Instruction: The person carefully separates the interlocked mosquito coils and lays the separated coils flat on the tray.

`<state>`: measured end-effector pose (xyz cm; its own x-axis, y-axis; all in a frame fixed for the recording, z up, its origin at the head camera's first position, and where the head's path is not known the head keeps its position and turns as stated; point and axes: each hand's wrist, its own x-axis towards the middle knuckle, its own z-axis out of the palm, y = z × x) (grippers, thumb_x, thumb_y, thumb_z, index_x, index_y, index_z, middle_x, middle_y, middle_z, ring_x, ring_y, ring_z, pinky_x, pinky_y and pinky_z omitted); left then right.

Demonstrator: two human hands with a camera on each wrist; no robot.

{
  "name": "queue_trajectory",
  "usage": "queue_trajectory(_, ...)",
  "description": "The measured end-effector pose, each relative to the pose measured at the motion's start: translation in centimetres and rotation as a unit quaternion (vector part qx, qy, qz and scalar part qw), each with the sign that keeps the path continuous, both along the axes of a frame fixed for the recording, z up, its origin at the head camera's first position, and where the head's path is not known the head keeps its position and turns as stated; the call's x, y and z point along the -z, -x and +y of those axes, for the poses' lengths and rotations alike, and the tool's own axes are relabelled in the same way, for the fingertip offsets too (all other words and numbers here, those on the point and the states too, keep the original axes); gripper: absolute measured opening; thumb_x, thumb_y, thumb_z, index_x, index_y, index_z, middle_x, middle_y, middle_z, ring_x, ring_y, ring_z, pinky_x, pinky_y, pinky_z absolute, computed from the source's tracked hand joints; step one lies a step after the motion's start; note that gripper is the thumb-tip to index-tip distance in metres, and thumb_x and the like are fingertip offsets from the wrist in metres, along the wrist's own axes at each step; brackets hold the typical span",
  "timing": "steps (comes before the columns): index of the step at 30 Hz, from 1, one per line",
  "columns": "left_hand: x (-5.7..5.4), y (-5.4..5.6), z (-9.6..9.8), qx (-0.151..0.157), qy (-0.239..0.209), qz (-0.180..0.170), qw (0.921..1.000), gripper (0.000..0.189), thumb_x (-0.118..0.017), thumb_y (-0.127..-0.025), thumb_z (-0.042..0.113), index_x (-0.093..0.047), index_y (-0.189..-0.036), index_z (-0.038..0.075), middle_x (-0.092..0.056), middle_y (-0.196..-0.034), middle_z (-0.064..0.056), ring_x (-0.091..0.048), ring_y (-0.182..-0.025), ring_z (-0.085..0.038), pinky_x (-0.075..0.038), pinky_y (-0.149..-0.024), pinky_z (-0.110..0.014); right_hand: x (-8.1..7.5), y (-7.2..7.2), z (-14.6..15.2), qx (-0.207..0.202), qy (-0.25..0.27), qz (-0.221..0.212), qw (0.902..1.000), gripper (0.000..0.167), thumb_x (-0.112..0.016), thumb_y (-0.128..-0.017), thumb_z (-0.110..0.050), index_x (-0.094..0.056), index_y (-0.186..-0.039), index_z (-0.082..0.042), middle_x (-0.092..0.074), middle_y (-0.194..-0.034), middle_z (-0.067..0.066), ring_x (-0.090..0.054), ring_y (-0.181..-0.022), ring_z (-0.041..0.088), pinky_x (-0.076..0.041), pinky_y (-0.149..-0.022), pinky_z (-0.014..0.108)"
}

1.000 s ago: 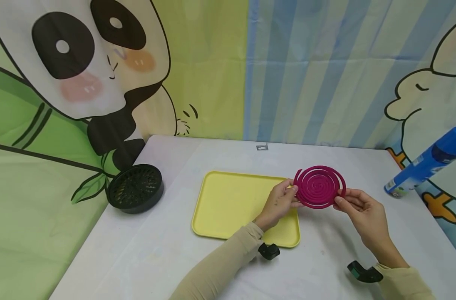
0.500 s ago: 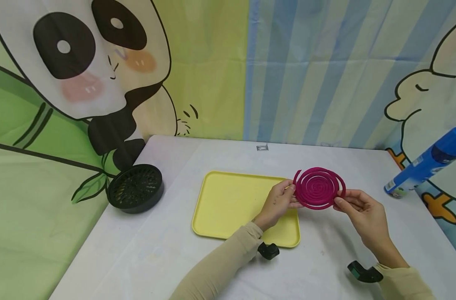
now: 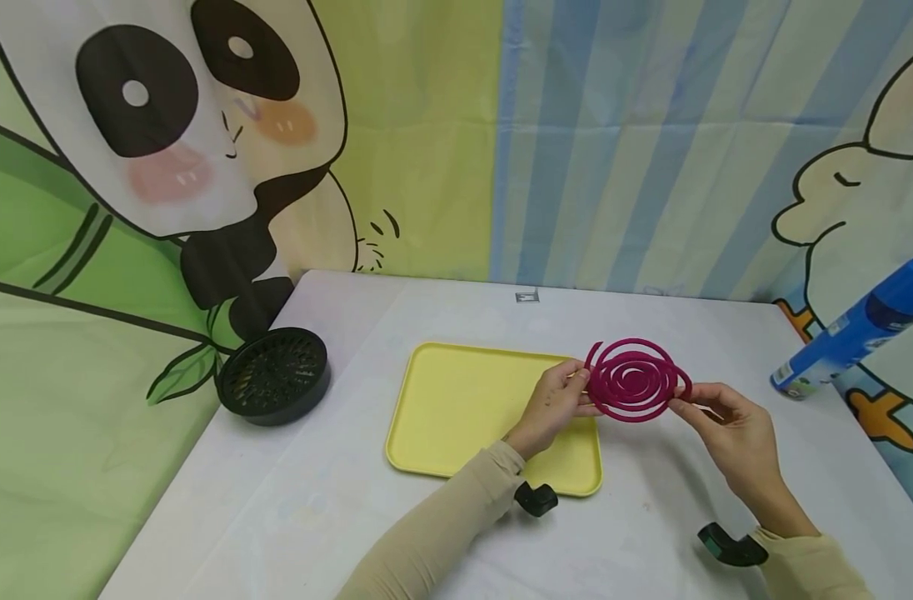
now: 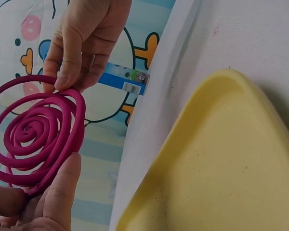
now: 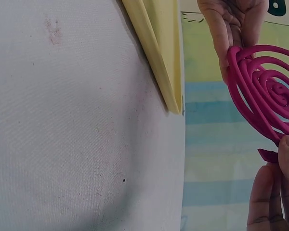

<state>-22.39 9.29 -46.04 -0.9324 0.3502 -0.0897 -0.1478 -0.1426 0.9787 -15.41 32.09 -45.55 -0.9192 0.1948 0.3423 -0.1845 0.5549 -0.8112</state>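
A magenta mosquito coil point(image 3: 633, 383) is held in the air between both hands, just right of the yellow tray point(image 3: 456, 408). My left hand point(image 3: 552, 408) pinches its left edge, over the tray's right side. On the opposite edge, my right hand point(image 3: 740, 433) grips the outer turn between thumb and fingers. Uneven gaps show between the turns, and some strands overlap in the left wrist view, where the coil point(image 4: 26, 132) looks layered. One pointed end sticks out beside the right thumb in the right wrist view. Whether it is one coil or two nested ones, I cannot tell.
A round black container with a slotted top point(image 3: 272, 375) stands at the table's left edge. Toward the right edge is a blue spray can point(image 3: 850, 329). Printed curtains point(image 3: 599, 150) hang behind the white table point(image 3: 396, 533).
The coil's turns have spread apart, with wider gaps between them than before. Both hands stay almost in place and keep their hold.
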Motion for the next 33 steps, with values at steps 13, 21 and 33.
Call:
queue_trajectory(13,-0.3,0.2,-0.2,-0.002,0.015,-0.010,0.9998,0.018,-0.053,-0.106,0.016,-0.068,-0.106,0.006,-0.075,-0.093,-0.008,-0.075,-0.081,-0.019,-0.063,-0.071,-0.033,-0.2,-0.3,0.0,-0.008,-0.052,-0.004,0.9986,0.022,-0.076,-0.090,-0.005,-0.069,-0.111,-0.005,-0.066,-0.099,-0.015,-0.061,-0.093,-0.012,-0.050,-0.077,0.004)
queue_trajectory(21,-0.6,0.2,-0.6,0.013,0.023,0.007,0.9996,0.011,-0.059,-0.103,0.011,-0.070,-0.102,0.009,-0.076,-0.089,-0.006,-0.076,-0.080,-0.019,-0.063,-0.070,-0.031,-0.4,-0.4,0.2,-0.014,-0.091,-0.033,0.9952,0.034,-0.076,-0.092,-0.020,-0.063,-0.121,-0.008,-0.067,-0.101,-0.008,-0.061,-0.088,-0.015,-0.050,-0.074,0.004)
queue_trajectory(33,-0.9,0.1,-0.9,0.020,0.052,0.024,0.9981,0.010,-0.063,-0.101,0.013,-0.071,-0.102,0.008,-0.077,-0.088,-0.006,-0.075,-0.078,-0.017,-0.063,-0.069,-0.029,-1.0,-0.4,-0.5,0.012,-0.106,0.006,0.9942,0.020,-0.077,-0.091,-0.012,-0.068,-0.109,-0.007,-0.067,-0.101,-0.004,-0.056,-0.088,-0.017,-0.048,-0.074,0.001)
